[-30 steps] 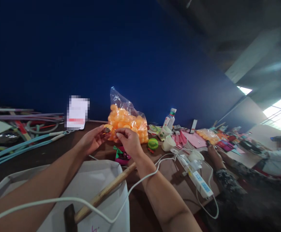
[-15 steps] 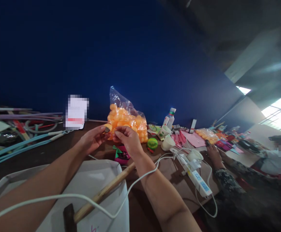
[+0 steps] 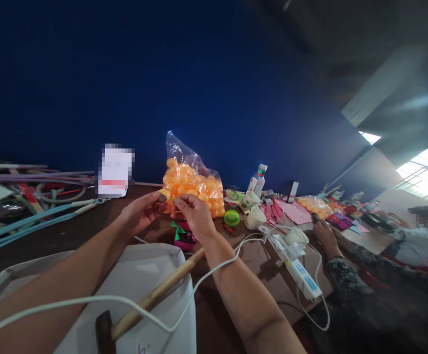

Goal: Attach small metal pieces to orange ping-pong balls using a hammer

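Observation:
My left hand (image 3: 143, 212) is closed, pinching a small orange ball (image 3: 166, 193) with a dark patch on its near side, in front of the bag. Just to the right, my right hand (image 3: 195, 214) has thumb and forefinger pressed together close to the ball; anything between them is too small to make out. Behind both hands stands a clear plastic bag (image 3: 193, 184) of orange balls. Below them lies a magenta and green bundle (image 3: 184, 237). A green striped ball (image 3: 231, 217) sits to the right of my right hand.
A hammer (image 3: 158, 292) lies across a white box (image 3: 155, 255), with a white cable (image 3: 118, 298) over it. Paper cups (image 3: 256, 218), a bottle (image 3: 260, 178) and a power strip (image 3: 305, 280) stand to the right. A co-worker's hand (image 3: 326, 238) is beyond.
Both hands stay almost where they were, around the orange ball. The whole view has shifted very slightly; nothing has visibly been let go or picked up.

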Tool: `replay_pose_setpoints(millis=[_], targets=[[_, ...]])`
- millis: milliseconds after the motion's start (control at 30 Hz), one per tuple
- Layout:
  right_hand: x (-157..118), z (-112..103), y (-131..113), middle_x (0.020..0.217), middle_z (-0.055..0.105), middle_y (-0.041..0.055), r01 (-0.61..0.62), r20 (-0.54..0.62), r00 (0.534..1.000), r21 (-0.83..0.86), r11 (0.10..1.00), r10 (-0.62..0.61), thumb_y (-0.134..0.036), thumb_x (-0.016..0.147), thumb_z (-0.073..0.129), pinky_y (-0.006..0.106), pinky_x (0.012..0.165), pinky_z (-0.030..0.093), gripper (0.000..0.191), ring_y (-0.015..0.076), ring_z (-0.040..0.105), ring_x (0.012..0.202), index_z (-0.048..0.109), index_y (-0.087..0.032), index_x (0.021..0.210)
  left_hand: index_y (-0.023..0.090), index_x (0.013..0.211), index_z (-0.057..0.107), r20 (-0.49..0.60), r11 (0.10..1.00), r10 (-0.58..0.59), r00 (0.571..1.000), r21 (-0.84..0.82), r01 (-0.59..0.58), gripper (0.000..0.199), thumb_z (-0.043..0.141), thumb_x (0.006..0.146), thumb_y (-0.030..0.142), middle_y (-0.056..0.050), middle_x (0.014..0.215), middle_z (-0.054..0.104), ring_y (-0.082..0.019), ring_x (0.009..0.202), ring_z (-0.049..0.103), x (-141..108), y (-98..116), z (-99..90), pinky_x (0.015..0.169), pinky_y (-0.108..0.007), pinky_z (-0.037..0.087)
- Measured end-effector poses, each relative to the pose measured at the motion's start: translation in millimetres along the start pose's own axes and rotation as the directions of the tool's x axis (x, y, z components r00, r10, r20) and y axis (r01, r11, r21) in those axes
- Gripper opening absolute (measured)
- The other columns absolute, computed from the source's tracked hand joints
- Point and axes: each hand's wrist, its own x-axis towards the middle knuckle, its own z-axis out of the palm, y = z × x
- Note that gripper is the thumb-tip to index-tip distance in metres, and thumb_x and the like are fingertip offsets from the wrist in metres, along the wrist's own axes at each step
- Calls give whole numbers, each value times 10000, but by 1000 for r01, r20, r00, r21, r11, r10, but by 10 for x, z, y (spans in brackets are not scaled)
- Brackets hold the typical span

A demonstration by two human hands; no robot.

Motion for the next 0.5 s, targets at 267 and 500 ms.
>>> replay_pose_setpoints(millis=[267, 500], targets=[[-2, 4, 3, 616, 614, -32, -37, 11, 999, 9, 999, 37, -427, 632, 780, 210, 522, 524, 355, 82, 583, 534, 625, -160, 807, 100, 896, 706, 86, 999, -12, 996, 53, 7, 130, 624, 804, 141, -93, 846, 721, -156, 736, 682, 15, -29, -7, 692, -236, 573], [19, 3, -11, 648, 640, -19, -28, -9, 1000, 28, 999, 29, -373, 602, 795, 199, 534, 522, 348, 88, 604, 579, 633, -156, 820, 128, 961, 718, 116, 993, -17, 993, 116, 3, 196, 677, 770, 148, -104, 905, 742, -180, 770, 701, -4, -57, 37, 730, -274, 582]])
